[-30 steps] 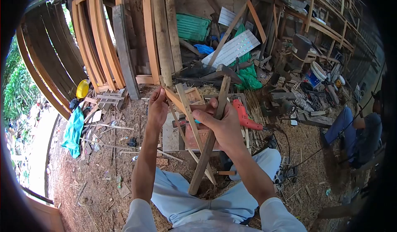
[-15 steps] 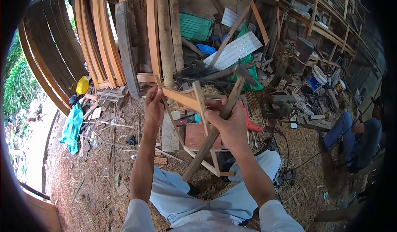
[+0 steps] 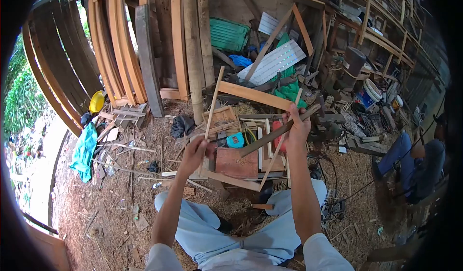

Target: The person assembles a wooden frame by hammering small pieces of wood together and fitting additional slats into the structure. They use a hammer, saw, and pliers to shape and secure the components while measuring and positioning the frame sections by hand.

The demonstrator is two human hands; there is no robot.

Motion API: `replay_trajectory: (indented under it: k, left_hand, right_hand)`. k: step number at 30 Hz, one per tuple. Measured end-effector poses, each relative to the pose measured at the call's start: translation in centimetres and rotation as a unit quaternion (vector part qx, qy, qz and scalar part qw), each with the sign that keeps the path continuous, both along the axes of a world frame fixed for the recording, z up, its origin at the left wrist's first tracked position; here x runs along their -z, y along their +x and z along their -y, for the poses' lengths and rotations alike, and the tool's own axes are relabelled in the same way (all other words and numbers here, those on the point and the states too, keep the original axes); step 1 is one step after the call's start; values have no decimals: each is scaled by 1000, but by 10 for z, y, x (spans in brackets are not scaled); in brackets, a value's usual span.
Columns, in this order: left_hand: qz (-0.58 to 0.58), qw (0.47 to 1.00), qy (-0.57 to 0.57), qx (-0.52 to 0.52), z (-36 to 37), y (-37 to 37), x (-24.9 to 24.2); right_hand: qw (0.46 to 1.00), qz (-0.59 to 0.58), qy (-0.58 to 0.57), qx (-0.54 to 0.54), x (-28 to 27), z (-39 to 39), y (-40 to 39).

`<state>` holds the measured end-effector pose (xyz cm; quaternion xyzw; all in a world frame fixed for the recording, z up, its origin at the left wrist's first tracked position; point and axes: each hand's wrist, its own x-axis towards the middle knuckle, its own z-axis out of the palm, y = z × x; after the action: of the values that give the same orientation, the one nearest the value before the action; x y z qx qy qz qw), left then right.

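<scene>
A small four-sided wooden frame, its wider top board point(image 3: 255, 95) pale orange, is held up between my hands. My left hand point(image 3: 194, 156) is closed round the frame's thin left strip point(image 3: 213, 104). On the other side, my right hand point(image 3: 299, 130) grips a hammer by its wooden handle point(image 3: 265, 138) together with the frame's right strip point(image 3: 275, 161). The handle slants down to the left, across the frame's opening. Behind the frame are a turquoise tape measure point(image 3: 235, 140) and a reddish-brown board point(image 3: 236, 162).
A red power tool point(image 3: 278, 135) lies behind the right strip. Wood shavings and offcuts cover the floor. Tall wooden frames point(image 3: 118, 44) lean at the back left, and a yellow helmet point(image 3: 96, 100) is near them. A person point(image 3: 424, 160) sits at the far right.
The frame has turned to face me and spread between my hands. My left hand has moved down, my right hand outward to the right. The hammer has swung flatter, its head to the right.
</scene>
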<state>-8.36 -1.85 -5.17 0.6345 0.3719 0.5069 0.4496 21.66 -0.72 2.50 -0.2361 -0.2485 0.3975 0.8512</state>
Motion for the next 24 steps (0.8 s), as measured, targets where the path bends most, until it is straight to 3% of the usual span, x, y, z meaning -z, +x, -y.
replay_trajectory:
  k: [2, 4, 6, 8, 12, 14, 15, 16, 18, 20, 22, 24]
  left_hand:
    - [-47, 996, 54, 52, 14, 3, 10]
    - [31, 999, -18, 19, 43, 20, -13]
    - [-39, 998, -41, -19, 53, 24, -36]
    - [-142, 982, 119, -26, 56, 32, -51]
    - [-186, 968, 166, -39, 59, 31, -67]
    - [-237, 958, 155, -34, 56, 24, -71]
    - [-229, 960, 156, -43, 54, 26, -75]
    - [-219, 961, 158, -54, 53, 26, -78]
    - [-257, 956, 114, -80, 49, 19, -91]
    - [-281, 950, 103, -89, 44, 14, -104]
    - [-293, 951, 51, -90, 39, 1, -107]
    - [-324, 875, 274, -232, 34, -7, -113]
  right_hand:
    - [999, 39, -23, -5, 24, -15, 22]
    - [996, 66, -66, -2, 52, -30, 33]
    - [972, 197, -123, 21, 74, -35, 40]
    - [960, 233, -154, 13, 96, -44, 53]
    - [962, 233, -129, 56, 57, -22, 41]
    - [923, 379, -10, 63, 32, -11, 33]
    - [908, 418, -28, -2, 29, -6, 33]
    - [911, 412, -26, -5, 23, -3, 32]
    - [909, 395, 10, -134, 14, -3, 27]
    - [905, 395, -21, -158, 27, -22, 24]
    - [953, 228, 2, -198, 41, -35, 13]
    - [960, 186, 6, -210, 60, -49, 9]
